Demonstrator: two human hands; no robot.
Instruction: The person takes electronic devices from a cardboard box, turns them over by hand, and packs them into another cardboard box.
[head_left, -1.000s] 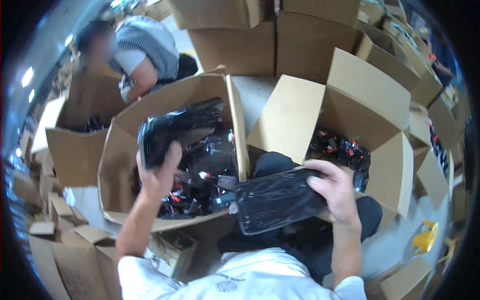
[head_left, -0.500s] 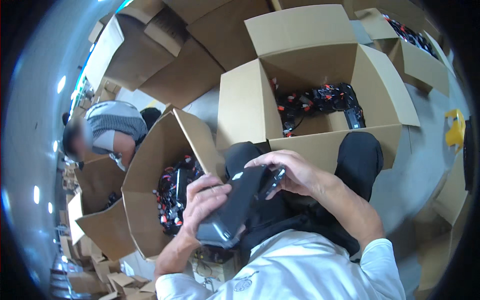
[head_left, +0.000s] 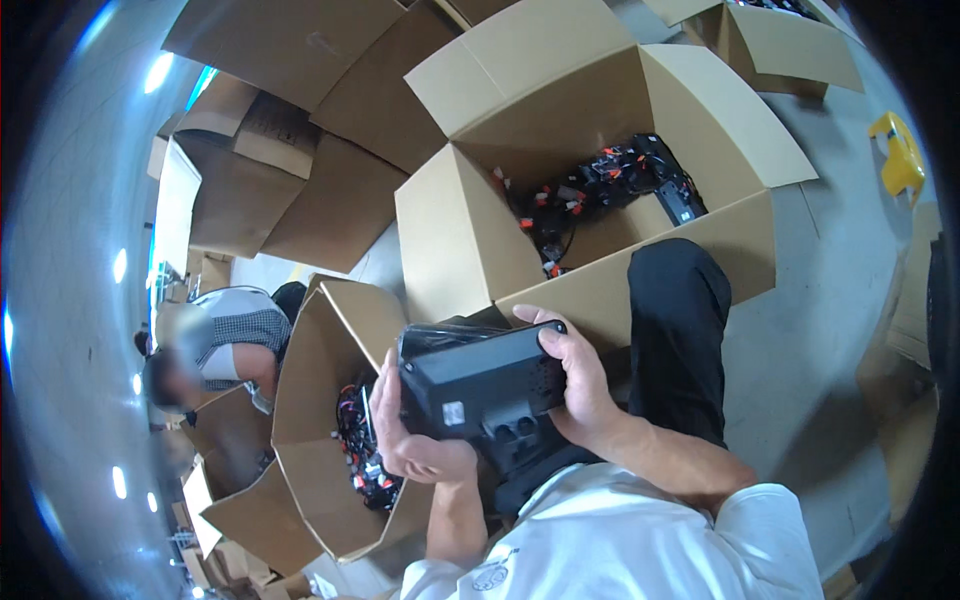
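Between my two hands is a black plastic device housing (head_left: 482, 378), tilted over my lap. It has a small pale label, two round sockets and a shiny strip along its far edge. My left hand (head_left: 420, 445) presses against its left side, the fingers pointing up along the edge. Around its right end my right hand (head_left: 580, 385) is closed, with the thumb on the upper face near the corner. Some fingers of the right hand are hidden behind the housing.
An open cardboard box (head_left: 450, 225) ahead holds black devices and cables (head_left: 570, 200) with red and white connectors. Another open box (head_left: 310, 400) at the left holds similar cables (head_left: 360, 450). Farther left a person (head_left: 240, 340) bends over a box. A yellow stool (head_left: 900, 160) stands at the right.
The housing has turned from slanting lengthwise to lying broadside, its socketed face now showing. My left hand has shifted to its side edge. The whole view has swung, moving the boxes in the picture.
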